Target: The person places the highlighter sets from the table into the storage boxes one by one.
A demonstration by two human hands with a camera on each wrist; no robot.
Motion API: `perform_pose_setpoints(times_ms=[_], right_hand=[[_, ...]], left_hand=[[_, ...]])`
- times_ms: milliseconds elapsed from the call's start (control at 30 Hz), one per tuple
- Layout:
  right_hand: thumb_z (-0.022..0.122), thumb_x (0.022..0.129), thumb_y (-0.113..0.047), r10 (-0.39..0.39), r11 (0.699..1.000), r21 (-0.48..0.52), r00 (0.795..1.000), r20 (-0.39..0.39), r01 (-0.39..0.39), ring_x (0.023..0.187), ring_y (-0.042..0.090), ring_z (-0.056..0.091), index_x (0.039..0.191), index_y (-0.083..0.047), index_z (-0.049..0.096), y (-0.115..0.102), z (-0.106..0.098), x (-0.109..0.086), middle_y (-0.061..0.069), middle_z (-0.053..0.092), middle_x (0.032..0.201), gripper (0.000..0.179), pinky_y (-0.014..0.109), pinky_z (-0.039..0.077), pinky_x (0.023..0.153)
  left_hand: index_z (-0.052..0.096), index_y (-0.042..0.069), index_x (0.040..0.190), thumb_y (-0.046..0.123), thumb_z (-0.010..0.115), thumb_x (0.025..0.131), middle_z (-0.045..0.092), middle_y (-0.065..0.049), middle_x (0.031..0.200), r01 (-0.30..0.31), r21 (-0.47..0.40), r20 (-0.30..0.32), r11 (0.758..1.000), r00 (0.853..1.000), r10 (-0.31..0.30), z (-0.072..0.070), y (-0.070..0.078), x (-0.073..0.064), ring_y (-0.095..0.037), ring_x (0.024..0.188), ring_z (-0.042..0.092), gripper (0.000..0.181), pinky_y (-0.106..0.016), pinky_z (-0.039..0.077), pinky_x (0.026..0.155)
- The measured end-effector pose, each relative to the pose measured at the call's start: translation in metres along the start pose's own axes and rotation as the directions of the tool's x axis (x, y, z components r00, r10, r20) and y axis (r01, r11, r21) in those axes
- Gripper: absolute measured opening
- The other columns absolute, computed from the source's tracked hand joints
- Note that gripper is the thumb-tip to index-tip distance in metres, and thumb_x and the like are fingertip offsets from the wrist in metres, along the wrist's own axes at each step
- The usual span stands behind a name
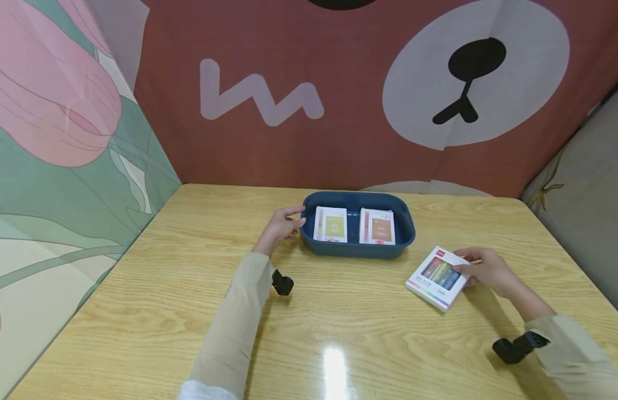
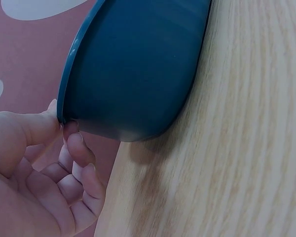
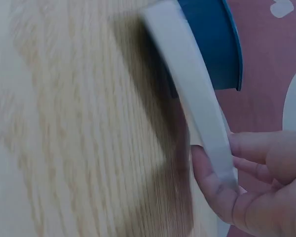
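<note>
A dark blue plastic basin (image 1: 356,251) stands towards the back of the table. My left hand (image 1: 284,223) pinches its left rim between thumb and finger, as the left wrist view shows on the basin's side (image 2: 133,69). Inside the basin lie two white boxes side by side, one with a yellow-green panel (image 1: 335,226), the other with an orange panel (image 1: 381,229). To the right, my right hand (image 1: 491,272) grips a flat white crayon box (image 1: 438,278) by its right edge. Coloured sticks show through its window. In the right wrist view the crayon box (image 3: 192,84) is tilted above the table.
The light wood table (image 1: 338,316) runs back to a reddish-brown printed wall covering (image 1: 289,150). A flower-printed covering (image 1: 54,194) stands on the left, and a greyish one (image 1: 583,211) on the right. Each wrist carries a black camera (image 1: 282,283).
</note>
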State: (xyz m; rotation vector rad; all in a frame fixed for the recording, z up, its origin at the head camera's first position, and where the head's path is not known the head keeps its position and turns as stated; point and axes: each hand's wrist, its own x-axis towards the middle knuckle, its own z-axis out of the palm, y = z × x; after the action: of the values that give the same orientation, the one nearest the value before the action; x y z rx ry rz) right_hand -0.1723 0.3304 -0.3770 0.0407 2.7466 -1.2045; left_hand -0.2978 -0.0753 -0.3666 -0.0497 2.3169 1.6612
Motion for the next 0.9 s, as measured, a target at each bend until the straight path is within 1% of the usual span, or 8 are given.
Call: perform_pose_setpoints(times_ms=[167, 267, 367, 433, 533, 667, 767, 900], right_hand=[[0.063, 0.084, -0.013, 0.029, 0.998, 0.058, 1.0, -0.01, -0.029, 0.079, 0.015, 0.052, 0.124, 0.017, 0.038, -0.0012, -0.0015, 0.0001, 0.03, 0.048, 0.109, 0.056, 0.027, 0.046, 0.061], [0.066, 0.081, -0.016, 0.05, 0.993, 0.108, 0.998, 0.027, -0.053, 0.097, 0.029, 0.047, 0.129, 0.017, 0.032, -0.0027, -0.0032, 0.0001, 0.035, 0.036, 0.123, 0.066, 0.021, 0.044, 0.066], [0.066, 0.081, -0.014, 0.061, 0.985, 0.156, 0.997, 0.056, -0.069, 0.115, 0.042, 0.031, 0.132, 0.015, 0.026, -0.0037, -0.0045, 0.0004, 0.037, 0.023, 0.132, 0.07, 0.015, 0.04, 0.069], [0.065, 0.082, -0.01, 0.058, 0.98, 0.185, 0.996, 0.062, -0.069, 0.12, 0.046, 0.022, 0.133, 0.015, 0.023, -0.0038, -0.0051, 0.0007, 0.038, 0.017, 0.134, 0.071, 0.014, 0.039, 0.069], [0.063, 0.083, -0.009, 0.067, 0.98, 0.182, 0.996, 0.061, -0.077, 0.119, 0.049, 0.02, 0.135, 0.013, 0.019, -0.004, -0.0059, 0.0002, 0.042, 0.012, 0.132, 0.072, 0.016, 0.04, 0.071], [0.061, 0.085, -0.011, 0.093, 0.987, 0.13, 0.995, 0.046, -0.099, 0.106, 0.042, 0.038, 0.135, 0.014, 0.011, -0.0049, -0.0069, -0.0005, 0.047, 0.02, 0.124, 0.075, 0.028, 0.043, 0.075], [0.058, 0.087, -0.012, 0.114, 0.988, 0.104, 0.993, 0.028, -0.117, 0.1, 0.037, 0.045, 0.134, 0.017, 0.008, -0.0056, -0.0071, 0.0, 0.047, 0.024, 0.12, 0.075, 0.038, 0.042, 0.08], [0.056, 0.089, -0.013, 0.129, 0.986, 0.112, 0.992, -0.012, -0.126, 0.088, 0.025, 0.053, 0.131, 0.021, 0.005, -0.005, -0.0067, 0.0011, 0.044, 0.034, 0.116, 0.075, 0.035, 0.045, 0.075]], left_hand=[[0.053, 0.022, 0.126, 0.017, 0.057, 0.088, 0.05, -0.007, 0.069, -0.001, -0.008, 0.003, 1.0, 1.0, 0.001, 0.0003, 0.0, -0.0006, -0.021, 0.058, 0.046, 0.039, -0.032, 0.033, 0.054], [0.054, 0.022, 0.126, 0.017, 0.058, 0.088, 0.049, -0.007, 0.069, 0.003, -0.009, 0.001, 1.0, 1.0, -0.003, 0.0005, 0.0, -0.0009, -0.02, 0.058, 0.045, 0.039, -0.033, 0.033, 0.055], [0.054, 0.023, 0.126, 0.017, 0.058, 0.088, 0.049, -0.007, 0.07, 0.007, -0.013, -0.001, 1.0, 1.0, -0.007, 0.0005, 0.0, -0.0009, -0.021, 0.059, 0.045, 0.039, -0.033, 0.033, 0.056], [0.053, 0.023, 0.126, 0.017, 0.058, 0.088, 0.05, -0.007, 0.07, 0.004, -0.01, -0.002, 1.0, 1.0, -0.004, 0.0005, 0.0001, -0.0008, -0.02, 0.059, 0.045, 0.039, -0.033, 0.033, 0.056], [0.053, 0.022, 0.127, 0.017, 0.058, 0.088, 0.05, -0.007, 0.069, -0.002, -0.006, -0.002, 1.0, 1.0, 0.002, 0.0005, -0.0001, -0.0008, -0.02, 0.058, 0.045, 0.039, -0.033, 0.032, 0.055], [0.053, 0.022, 0.127, 0.017, 0.058, 0.088, 0.05, -0.007, 0.067, -0.003, -0.006, -0.002, 1.0, 1.0, 0.003, 0.0004, -0.0007, -0.0008, -0.021, 0.058, 0.045, 0.039, -0.033, 0.032, 0.055], [0.053, 0.023, 0.126, 0.017, 0.058, 0.088, 0.05, -0.006, 0.067, -0.002, -0.005, -0.003, 1.0, 1.0, 0.002, 0.0003, -0.0009, -0.0007, -0.022, 0.059, 0.046, 0.039, -0.033, 0.032, 0.055], [0.053, 0.023, 0.127, 0.018, 0.058, 0.088, 0.051, -0.006, 0.069, -0.005, 0.002, -0.003, 1.0, 1.0, 0.005, -0.0002, -0.001, -0.0003, -0.022, 0.06, 0.047, 0.039, -0.033, 0.033, 0.055]])
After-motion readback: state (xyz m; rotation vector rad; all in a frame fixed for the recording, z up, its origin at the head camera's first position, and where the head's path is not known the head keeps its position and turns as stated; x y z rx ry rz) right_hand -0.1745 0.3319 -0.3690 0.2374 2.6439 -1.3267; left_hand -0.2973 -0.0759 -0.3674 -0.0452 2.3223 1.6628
